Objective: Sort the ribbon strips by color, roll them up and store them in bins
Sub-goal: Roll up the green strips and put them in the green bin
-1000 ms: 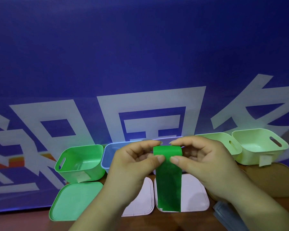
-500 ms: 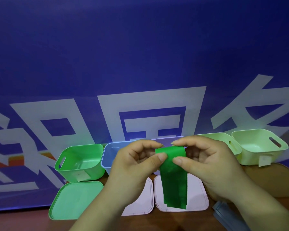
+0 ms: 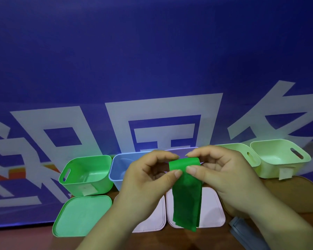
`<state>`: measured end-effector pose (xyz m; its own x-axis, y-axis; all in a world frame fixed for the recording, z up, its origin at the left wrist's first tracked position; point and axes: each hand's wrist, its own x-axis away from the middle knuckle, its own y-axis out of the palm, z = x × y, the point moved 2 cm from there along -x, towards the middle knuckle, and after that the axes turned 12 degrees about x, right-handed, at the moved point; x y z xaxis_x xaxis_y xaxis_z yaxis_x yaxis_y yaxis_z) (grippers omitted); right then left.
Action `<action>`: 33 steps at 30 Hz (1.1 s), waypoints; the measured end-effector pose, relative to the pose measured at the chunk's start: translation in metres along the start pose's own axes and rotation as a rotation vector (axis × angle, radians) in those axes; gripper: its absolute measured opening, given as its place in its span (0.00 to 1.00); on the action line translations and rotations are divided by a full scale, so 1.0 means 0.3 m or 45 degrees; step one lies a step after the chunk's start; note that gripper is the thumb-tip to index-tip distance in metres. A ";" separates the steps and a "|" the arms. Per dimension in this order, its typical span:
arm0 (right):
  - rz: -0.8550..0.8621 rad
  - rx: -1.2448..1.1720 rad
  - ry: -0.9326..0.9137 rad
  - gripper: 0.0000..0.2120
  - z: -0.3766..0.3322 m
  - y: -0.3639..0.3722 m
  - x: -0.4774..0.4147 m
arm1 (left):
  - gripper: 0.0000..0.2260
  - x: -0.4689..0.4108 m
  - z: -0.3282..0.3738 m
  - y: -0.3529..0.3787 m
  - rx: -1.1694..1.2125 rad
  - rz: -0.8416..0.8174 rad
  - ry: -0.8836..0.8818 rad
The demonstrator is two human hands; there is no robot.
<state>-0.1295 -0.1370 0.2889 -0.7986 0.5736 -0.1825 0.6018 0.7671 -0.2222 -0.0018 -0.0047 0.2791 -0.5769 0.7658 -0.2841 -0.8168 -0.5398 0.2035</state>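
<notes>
A green ribbon strip (image 3: 186, 199) hangs in front of me, its top end curled into a small roll. My left hand (image 3: 148, 179) pinches the roll's left side with thumb and fingers. My right hand (image 3: 222, 175) pinches its right side the same way. The loose tail dangles over a pale pink lid (image 3: 212, 208). Behind my hands stands a row of open bins: a green bin (image 3: 85, 175), a blue bin (image 3: 118, 166), and two pale green bins (image 3: 249, 156) (image 3: 280, 157). All the bins that I can see into look empty.
A green lid (image 3: 81, 215) lies in front of the green bin, and a second pink lid (image 3: 152, 221) lies partly under my left wrist. A grey-blue object (image 3: 242, 231) sits at the lower right on the brown table. A blue banner with white characters fills the background.
The hanging tail has grown shorter as my fingers turned the roll, and its lower end now twists slightly to the right. Both hands stayed in place.
</notes>
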 end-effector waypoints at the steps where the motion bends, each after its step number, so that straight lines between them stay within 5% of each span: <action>1: -0.008 -0.005 0.013 0.11 -0.001 0.000 -0.001 | 0.12 0.000 -0.001 -0.001 -0.008 0.000 0.006; 33: -0.034 0.051 -0.055 0.15 0.016 -0.005 0.003 | 0.15 -0.013 -0.002 0.003 0.110 0.031 -0.146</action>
<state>-0.1309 -0.1390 0.2845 -0.8137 0.5392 -0.2171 0.5808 0.7694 -0.2659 -0.0003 -0.0083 0.2797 -0.5886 0.7903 -0.1703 -0.7963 -0.5304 0.2907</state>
